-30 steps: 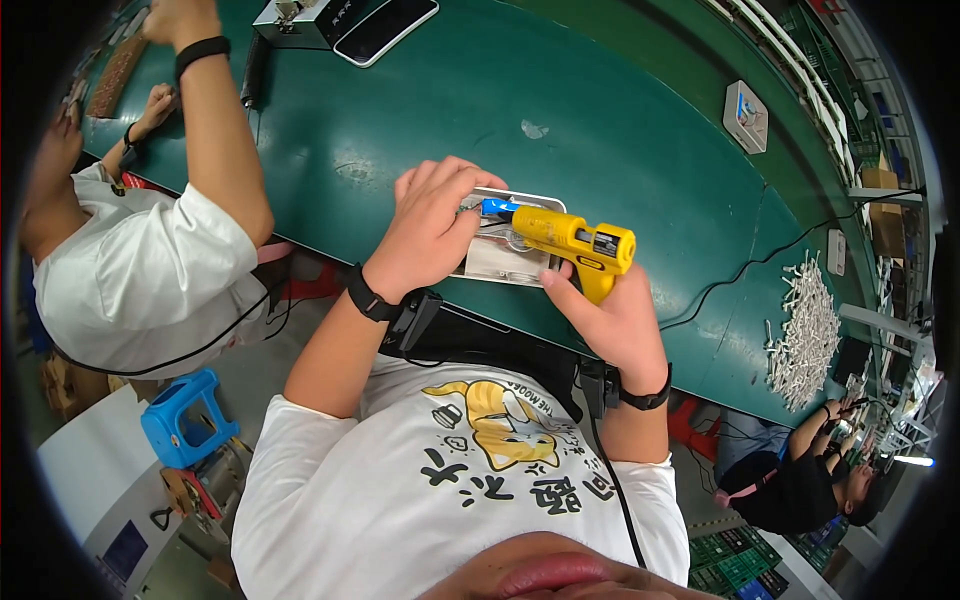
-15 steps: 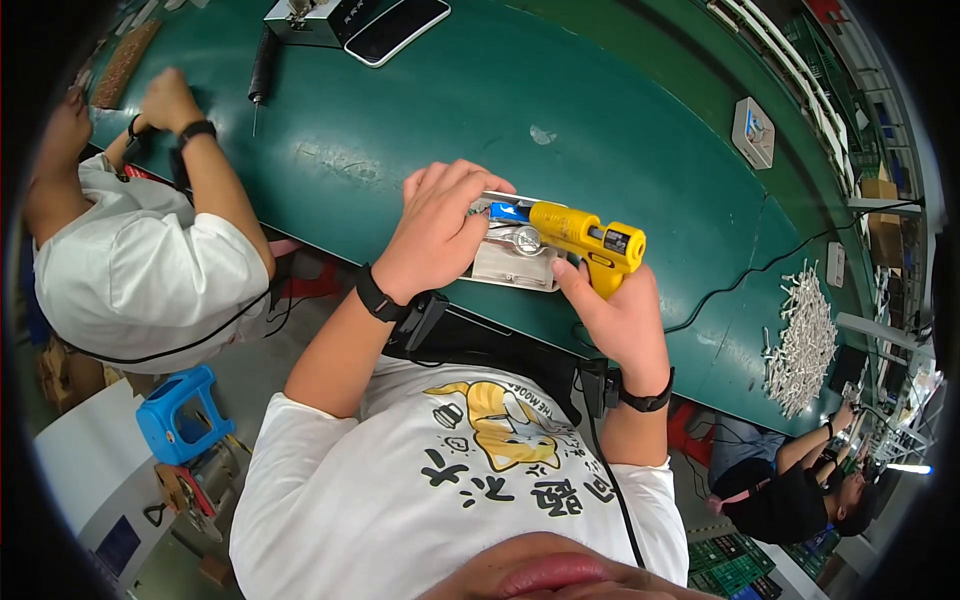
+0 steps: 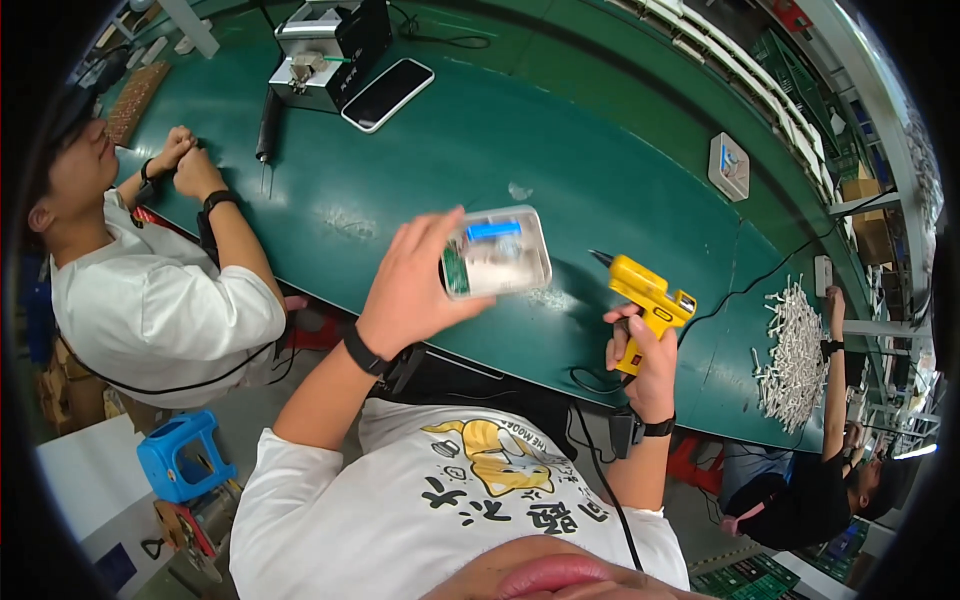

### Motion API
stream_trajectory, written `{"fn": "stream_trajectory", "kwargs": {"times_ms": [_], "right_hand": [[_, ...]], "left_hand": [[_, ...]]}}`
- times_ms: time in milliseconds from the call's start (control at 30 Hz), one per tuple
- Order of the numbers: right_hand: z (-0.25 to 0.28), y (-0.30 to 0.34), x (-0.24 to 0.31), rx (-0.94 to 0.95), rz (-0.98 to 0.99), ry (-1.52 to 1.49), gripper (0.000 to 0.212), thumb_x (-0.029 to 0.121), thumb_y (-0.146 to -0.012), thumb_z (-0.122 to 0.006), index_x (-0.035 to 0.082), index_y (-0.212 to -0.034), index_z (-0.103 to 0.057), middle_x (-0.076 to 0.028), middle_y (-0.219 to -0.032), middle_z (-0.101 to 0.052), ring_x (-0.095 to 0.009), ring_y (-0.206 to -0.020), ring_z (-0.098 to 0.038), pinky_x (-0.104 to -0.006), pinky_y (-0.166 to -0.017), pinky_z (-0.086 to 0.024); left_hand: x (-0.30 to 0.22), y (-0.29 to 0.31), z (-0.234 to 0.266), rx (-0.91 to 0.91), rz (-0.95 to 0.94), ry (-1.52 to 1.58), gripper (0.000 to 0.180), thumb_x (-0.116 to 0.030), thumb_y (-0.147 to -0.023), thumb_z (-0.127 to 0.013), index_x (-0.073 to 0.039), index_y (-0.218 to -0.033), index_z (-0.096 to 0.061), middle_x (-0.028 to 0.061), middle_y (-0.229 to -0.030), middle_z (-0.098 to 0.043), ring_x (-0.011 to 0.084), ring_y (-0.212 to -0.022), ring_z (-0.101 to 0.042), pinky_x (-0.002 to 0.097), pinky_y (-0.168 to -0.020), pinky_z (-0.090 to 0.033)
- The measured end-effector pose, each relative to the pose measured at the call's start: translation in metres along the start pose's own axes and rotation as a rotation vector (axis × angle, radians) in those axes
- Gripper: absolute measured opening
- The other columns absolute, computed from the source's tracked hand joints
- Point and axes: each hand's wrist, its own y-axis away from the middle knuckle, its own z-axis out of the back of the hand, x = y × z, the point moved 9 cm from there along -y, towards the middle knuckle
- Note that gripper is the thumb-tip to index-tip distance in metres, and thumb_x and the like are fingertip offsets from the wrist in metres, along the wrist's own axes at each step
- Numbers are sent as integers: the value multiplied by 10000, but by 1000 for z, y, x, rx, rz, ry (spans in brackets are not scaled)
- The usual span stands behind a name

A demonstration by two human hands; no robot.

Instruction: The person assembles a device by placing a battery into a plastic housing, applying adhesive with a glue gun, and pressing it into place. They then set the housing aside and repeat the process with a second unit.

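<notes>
Nearest the camera, the person's right hand (image 3: 640, 345) is closed around the grip of a yellow glue gun (image 3: 648, 300), its dark nozzle pointing up and left, held above the near edge of the green tabletop (image 3: 600, 190); a black cord (image 3: 600, 500) runs down from it along the white shirt. The left hand (image 3: 415, 285) is raised over the tabletop, fingers clamped on the left side of a small clear plastic case (image 3: 497, 252) (rectangular with rounded corners), which shows a blue patch near its top and a green strip at its left edge; the case is lifted clear of the surface. Just beyond the case, a small whitish scrap (image 3: 519, 190) lies on the green. To the right, a heap of white sticks (image 3: 790, 345) sits near the tabletop's edge, and a square white box with a coloured label (image 3: 729, 166) lies farther up. At the left a co-worker in a white shirt (image 3: 160, 300) rests both hands on the tabletop. At the far side lie a black phone (image 3: 388, 94), a black and silver machine (image 3: 330, 45) and a dark pen-shaped tool (image 3: 266, 125).
</notes>
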Motion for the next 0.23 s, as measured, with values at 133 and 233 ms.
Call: {"fn": "stream_trajectory", "kwargs": {"times_ms": [133,233], "right_hand": [[29,2,-21,-84,41,-328,240,208,-1039,-636,39,-1210,-628,-156,-1140,-718,-128,-629,-555,-298,-530,-521],[32,3,-25,-100,35,-355,261,232,-1022,-680,48,-1203,-636,-168,-1164,-712,-129,-664,-587,-311,-543,-536]], "left_hand": [[41,-46,-22,-231,156,327,1007,-162,-823,-846,-56,-1661,-298,233,-1614,-334,447,-1449,-455,445,-1151,-476],[27,-78,-29,-165,-77,113,1097,-203,-850,-858,-171,-1714,-184,187,-1771,-130,410,-1598,-290,442,-1214,-440]]}}
